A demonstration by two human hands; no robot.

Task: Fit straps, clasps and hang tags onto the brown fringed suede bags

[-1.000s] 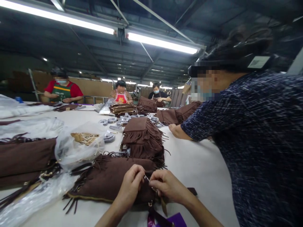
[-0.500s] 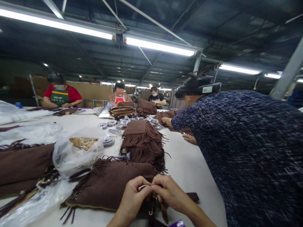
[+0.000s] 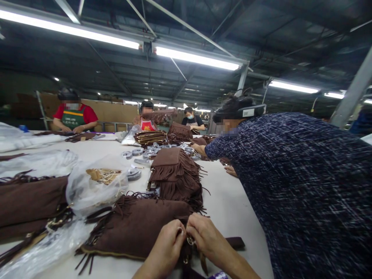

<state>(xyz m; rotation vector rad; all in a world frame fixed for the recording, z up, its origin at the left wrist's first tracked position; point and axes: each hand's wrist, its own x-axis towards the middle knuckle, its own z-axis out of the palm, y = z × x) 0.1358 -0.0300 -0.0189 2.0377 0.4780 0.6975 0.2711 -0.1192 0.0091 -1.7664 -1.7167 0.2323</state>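
White table [image 3: 225, 197] | 6 o'clock: left hand [image 3: 170, 242], right hand [image 3: 207, 237] newly parted beside brown bag [image 3: 136, 224] | fingers pinched together, contents hidden | work apparently continuing

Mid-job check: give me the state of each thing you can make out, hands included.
Left hand: fingers curled closed; what they pinch is hidden
Right hand: fingers curled closed, beside the left
Nearest brown bag: lying flat, under the hands
Clear plastic bag: open, tan tags inside
Grey straps: coiled
Gold-edged brown pieces: stacked
Ceiling light: lit
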